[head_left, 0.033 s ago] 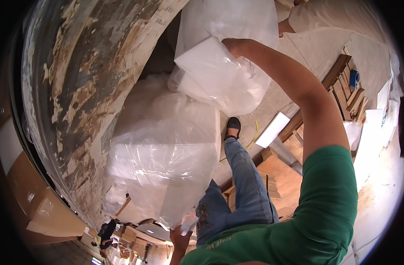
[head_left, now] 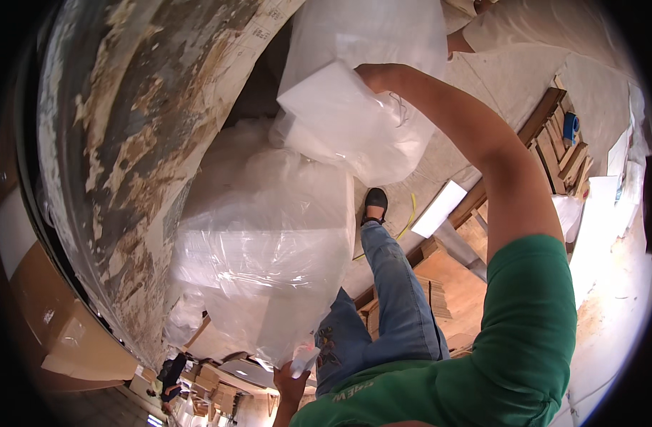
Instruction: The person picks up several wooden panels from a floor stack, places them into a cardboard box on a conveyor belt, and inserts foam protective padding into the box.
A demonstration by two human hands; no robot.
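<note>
Up ahead, my right hand (head_left: 372, 77) closes on the corner of a flat white sheet (head_left: 322, 94), which looks like foam. The sheet lies at the mouth or side of a translucent plastic bag (head_left: 383, 153); its fingertips are partly hidden. Nearer to me a second large, bulging plastic bag (head_left: 269, 245) holds pale material, and light shines off its film. At that bag's lower end my left hand (head_left: 291, 381) has its fingers closed on a small white piece (head_left: 302, 361); whether this belongs to the bag, I cannot tell.
A worn, peeling tabletop (head_left: 137, 142) slopes along the left. Cardboard (head_left: 76, 334) stands beyond it. To the right lie a white board (head_left: 438, 208), wooden pieces (head_left: 557, 156) and a blue tape roll (head_left: 570, 127). Another person's clothed part (head_left: 539, 28) shows at the top right.
The white sheet, the far bag and my right hand have shifted very slightly left. My left hand stays where it was.
</note>
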